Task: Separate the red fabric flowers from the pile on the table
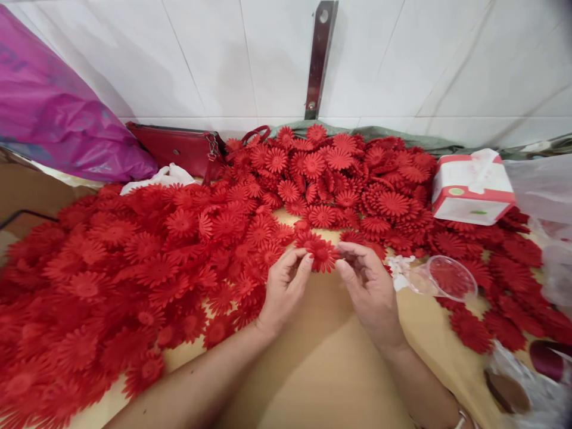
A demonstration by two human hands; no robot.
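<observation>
A red artificial flower (322, 255) with layered, narrow petals is held up over the near side of the table. My left hand (288, 283) pinches its left edge between thumb and fingers. On the other side, my right hand (370, 286) is at the tips of the flower's right petals, its thumb and index finger parted; whether they touch a petal I cannot tell. Loose red flowers (156, 268) lie in a broad heap to the left of my hands. Behind the held flower, more are piled in overlapping stacks (393, 202).
A tissue box (469, 199) sits on the flowers at the right, near a clear plastic cup (451, 278) lying tipped over. Against the tiled wall are a dark red purse (174, 149) and a purple bag (58, 107). Crumpled clear plastic (531, 381) lies at lower right.
</observation>
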